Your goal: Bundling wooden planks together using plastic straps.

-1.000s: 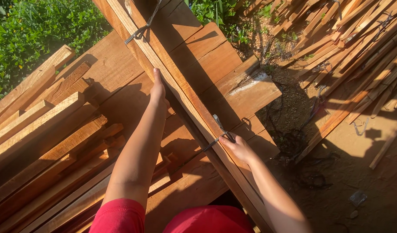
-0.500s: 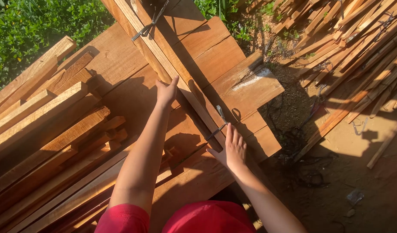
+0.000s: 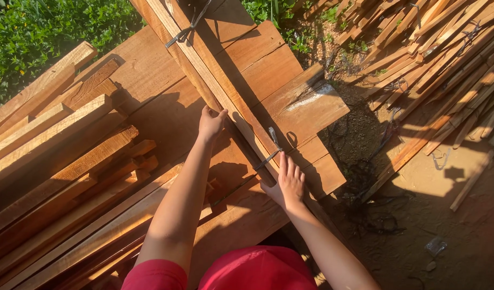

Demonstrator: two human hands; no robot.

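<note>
— Where were your hands at that moment?

— Your left hand sat at centre frame, fingers curled against the side of the bundle of long wooden slats that ran from the top centre down toward the lower right. Your right hand lay lower, right of centre, flat with fingers spread on the same bundle.

— And the binding?

— A wire tie wrapped the slats just above your right fingertips; a second wire tie sat near the top. The bundle rested on wide planks, with loose boards stacked at the left.
</note>
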